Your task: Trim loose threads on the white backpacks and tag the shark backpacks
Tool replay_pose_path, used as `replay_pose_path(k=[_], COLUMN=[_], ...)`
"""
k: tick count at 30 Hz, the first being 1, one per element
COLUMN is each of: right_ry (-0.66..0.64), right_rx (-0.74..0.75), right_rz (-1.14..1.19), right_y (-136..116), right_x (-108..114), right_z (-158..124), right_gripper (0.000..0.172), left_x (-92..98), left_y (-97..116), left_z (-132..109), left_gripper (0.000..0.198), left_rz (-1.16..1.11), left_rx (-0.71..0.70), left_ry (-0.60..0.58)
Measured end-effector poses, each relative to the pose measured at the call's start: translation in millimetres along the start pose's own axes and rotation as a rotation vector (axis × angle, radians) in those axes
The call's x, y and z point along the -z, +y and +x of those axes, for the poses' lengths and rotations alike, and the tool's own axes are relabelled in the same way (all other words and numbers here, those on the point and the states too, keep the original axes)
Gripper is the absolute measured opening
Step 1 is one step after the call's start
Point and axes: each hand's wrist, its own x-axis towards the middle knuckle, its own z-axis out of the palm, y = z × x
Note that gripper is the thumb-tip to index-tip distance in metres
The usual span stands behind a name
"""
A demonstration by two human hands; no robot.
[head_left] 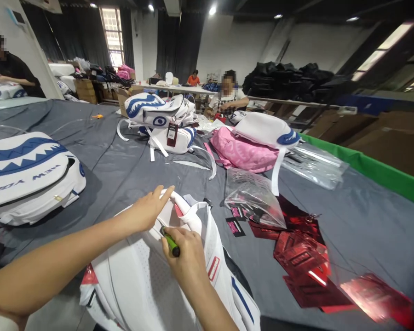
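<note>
A white backpack [134, 266] with red and blue trim lies in front of me, its shoulder straps and mesh back panel facing up. My left hand [148, 209] is closed at its top edge, fingers reaching over the rim near the handle. In my right hand [188, 253] is a green and black pen-like tool [171, 244], gripped between thumb and fingers. Its dark tip points into the fabric by the top of the back panel, just below my left hand; the exact contact point is hidden. A red label [214, 268] shows on the right strap.
Another white-and-blue backpack [27, 179] lies left. Stacked white bags [162, 117] and a pink backpack [243, 151] stand farther back. Right of me are a clear plastic bag [255, 197], black-pink tags [235, 227] and red shiny packets [303, 257]. Several people work beyond the table.
</note>
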Motion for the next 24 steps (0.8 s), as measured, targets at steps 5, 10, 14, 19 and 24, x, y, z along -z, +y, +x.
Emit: replay_pose_path(k=[5,10,14,19,24], right_ry=[0.017,0.036,0.062,0.063,0.114], right_rx=[-0.026,-0.008,-0.009,0.027,0.032], right_rz=[0.070,0.164,0.189,0.393,0.422], right_y=[-2,3,4,8,9], right_x=[-8,-14,-14,-22,-24], right_z=[0,-1,-1,3,3], right_gripper=[0.017,0.022,0.021,0.020,0.021], left_x=[3.8,5.0,4.5,4.9,4.5], left_y=[-1,-2,-2,-2,-2], left_z=[0,1,2,2,3], left_gripper=[0.093,0.092,0.091,0.094,0.094], left_rz=[-0.002,-0.001,-0.005,-0.005,0.017], left_rx=[-0.022,-0.018,-0.031,-0.019,-0.017], left_ry=[-0.014,-0.032,-0.017,-0.028,-0.035])
